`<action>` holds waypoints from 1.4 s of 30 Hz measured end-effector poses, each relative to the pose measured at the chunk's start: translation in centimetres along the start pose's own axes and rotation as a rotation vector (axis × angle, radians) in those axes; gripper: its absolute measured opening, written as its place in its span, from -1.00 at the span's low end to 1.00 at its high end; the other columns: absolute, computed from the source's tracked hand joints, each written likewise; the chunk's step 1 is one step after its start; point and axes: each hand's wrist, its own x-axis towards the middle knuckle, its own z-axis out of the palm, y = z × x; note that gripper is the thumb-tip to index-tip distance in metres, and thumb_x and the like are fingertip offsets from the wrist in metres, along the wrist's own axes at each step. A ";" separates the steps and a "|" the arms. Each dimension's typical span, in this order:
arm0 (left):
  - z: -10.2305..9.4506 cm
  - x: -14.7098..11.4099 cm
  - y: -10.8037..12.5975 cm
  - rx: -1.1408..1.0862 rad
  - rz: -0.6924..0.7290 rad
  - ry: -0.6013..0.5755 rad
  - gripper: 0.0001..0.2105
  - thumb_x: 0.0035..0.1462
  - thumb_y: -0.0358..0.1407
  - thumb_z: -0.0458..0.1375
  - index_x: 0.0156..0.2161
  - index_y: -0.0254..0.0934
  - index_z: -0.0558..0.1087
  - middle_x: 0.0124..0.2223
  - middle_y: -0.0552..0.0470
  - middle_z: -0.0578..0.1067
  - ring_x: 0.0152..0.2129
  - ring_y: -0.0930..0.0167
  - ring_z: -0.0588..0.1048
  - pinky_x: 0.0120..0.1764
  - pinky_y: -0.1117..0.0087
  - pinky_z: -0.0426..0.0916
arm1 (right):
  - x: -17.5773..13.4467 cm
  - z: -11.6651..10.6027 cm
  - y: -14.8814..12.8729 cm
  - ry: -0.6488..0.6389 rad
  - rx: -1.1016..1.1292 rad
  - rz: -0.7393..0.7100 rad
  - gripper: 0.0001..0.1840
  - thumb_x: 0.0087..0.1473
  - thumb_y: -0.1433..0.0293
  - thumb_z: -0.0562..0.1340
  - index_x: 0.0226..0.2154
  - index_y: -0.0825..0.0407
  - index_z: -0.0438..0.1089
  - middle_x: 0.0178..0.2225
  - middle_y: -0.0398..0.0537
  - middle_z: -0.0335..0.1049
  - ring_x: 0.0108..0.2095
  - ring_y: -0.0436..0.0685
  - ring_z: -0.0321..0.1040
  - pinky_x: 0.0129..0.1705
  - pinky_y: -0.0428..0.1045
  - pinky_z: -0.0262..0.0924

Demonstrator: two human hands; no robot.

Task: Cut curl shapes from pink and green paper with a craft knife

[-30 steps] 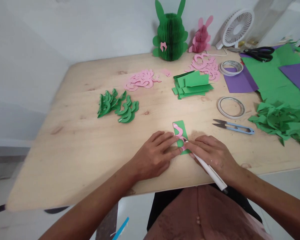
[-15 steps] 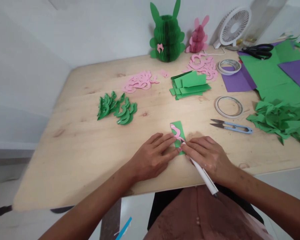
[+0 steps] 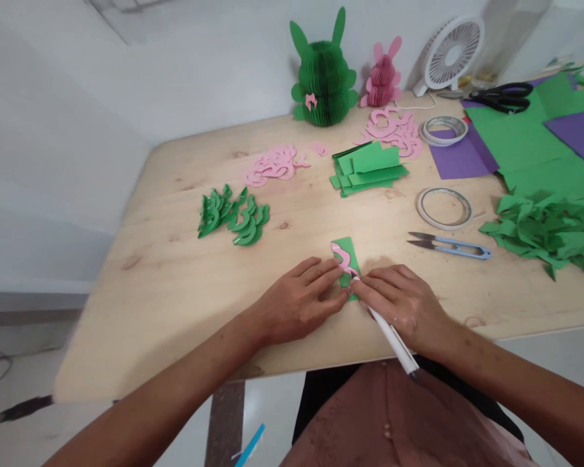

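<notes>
Flat under my left hand (image 3: 302, 303) lies a small green paper strip (image 3: 346, 244) with a wavy pink paper cutout (image 3: 344, 259) on top. The left fingers are stretched out, their tips pressing the cutout and strip against the table. My right hand (image 3: 406, 306) is closed around a white pen (image 3: 393, 340), tilted, with its dark tip at the right edge of the pink cutout. A dark line shows along part of that edge. The lower end of the cutout is hidden by my fingers.
Cut green shapes (image 3: 249, 220), pink cutouts (image 3: 272, 165) and green strips (image 3: 370, 170) lie in piles beyond my hands. To the right are thread snips (image 3: 450, 246), tape rolls (image 3: 418, 207), green scraps (image 3: 540, 224) and black scissors (image 3: 503, 97). Paper rabbits (image 3: 324, 84) and a fan (image 3: 452, 55) stand behind.
The head view has shifted slightly, so the table's left side shows a little differently. Both hands, the pen and the paper pieces keep nearly the same places.
</notes>
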 end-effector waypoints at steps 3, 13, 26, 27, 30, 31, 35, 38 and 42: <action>0.1 -0.1 0.0 -0.001 -0.001 0.000 -0.73 0.14 -0.49 0.07 -0.04 -0.28 0.38 0.11 -0.26 0.42 0.15 0.16 0.33 0.10 0.06 0.29 | 0.0 0.0 0.0 -0.002 0.004 0.005 -0.69 0.29 0.52 0.01 -0.06 0.18 0.40 -0.20 0.13 0.55 -0.19 0.18 0.42 -0.22 0.07 0.22; 0.2 -0.2 0.3 0.025 -0.008 0.025 -0.75 0.17 -0.47 0.05 -0.04 -0.28 0.38 0.12 -0.23 0.42 0.16 0.20 0.32 0.09 0.09 0.31 | 0.1 -0.1 -0.1 -0.003 -0.021 0.010 -0.65 0.30 0.51 -0.03 -0.08 0.15 0.42 -0.24 0.11 0.56 -0.22 0.16 0.42 -0.18 0.08 0.23; -0.1 0.4 0.7 0.034 0.021 -0.033 -0.76 0.23 -0.49 -0.03 -0.04 -0.37 0.40 0.16 -0.23 0.40 0.15 0.24 0.34 0.13 0.13 0.29 | 0.0 0.1 0.0 -0.004 -0.012 0.008 -0.70 0.29 0.51 0.01 -0.09 0.17 0.41 -0.22 0.12 0.55 -0.21 0.17 0.42 -0.20 0.07 0.21; -0.1 0.4 0.7 0.033 0.016 -0.036 -0.76 0.24 -0.49 -0.03 -0.05 -0.36 0.40 0.16 -0.22 0.40 0.15 0.24 0.34 0.13 0.13 0.30 | 0.0 0.1 0.0 -0.004 -0.009 0.009 -0.69 0.29 0.51 0.01 -0.08 0.17 0.41 -0.22 0.13 0.55 -0.20 0.18 0.42 -0.20 0.08 0.22; 0.0 0.4 0.7 0.024 0.010 -0.042 -0.77 0.24 -0.49 -0.04 -0.08 -0.34 0.41 0.16 -0.20 0.40 0.14 0.25 0.34 0.13 0.14 0.30 | 0.0 0.1 -0.1 0.007 -0.002 0.003 -0.69 0.28 0.51 0.01 -0.07 0.18 0.41 -0.22 0.14 0.55 -0.21 0.19 0.42 -0.22 0.09 0.22; 0.0 0.4 0.7 0.019 0.008 -0.041 -0.77 0.24 -0.49 -0.04 -0.09 -0.34 0.42 0.16 -0.20 0.40 0.14 0.24 0.34 0.12 0.14 0.30 | 0.0 0.1 -0.1 0.010 -0.002 0.003 -0.69 0.28 0.51 0.01 -0.07 0.18 0.41 -0.22 0.14 0.55 -0.21 0.19 0.42 -0.23 0.08 0.22; 0.3 0.3 0.7 0.000 -0.005 -0.013 -0.77 0.22 -0.49 -0.02 -0.08 -0.34 0.41 0.15 -0.20 0.40 0.13 0.23 0.35 0.10 0.14 0.31 | 0.2 0.0 -0.1 0.012 -0.010 0.014 -0.70 0.29 0.51 0.01 -0.08 0.16 0.41 -0.22 0.10 0.56 -0.23 0.16 0.43 -0.23 0.07 0.23; 0.5 0.2 0.8 -0.010 -0.013 0.015 -0.77 0.21 -0.49 -0.01 -0.08 -0.35 0.41 0.15 -0.22 0.40 0.13 0.22 0.35 0.10 0.13 0.30 | 0.2 -0.1 -0.1 0.006 -0.003 0.015 -0.73 0.28 0.50 0.04 -0.08 0.18 0.41 -0.22 0.11 0.56 -0.24 0.16 0.43 -0.22 0.07 0.24; 0.7 0.2 0.8 -0.032 -0.030 0.053 -0.78 0.20 -0.50 0.00 -0.09 -0.34 0.42 0.13 -0.21 0.41 0.14 0.23 0.34 0.10 0.15 0.29 | 0.2 -0.1 0.0 -0.003 0.032 0.039 -0.75 0.26 0.50 0.09 -0.08 0.20 0.40 -0.22 0.12 0.56 -0.22 0.18 0.44 -0.22 0.08 0.26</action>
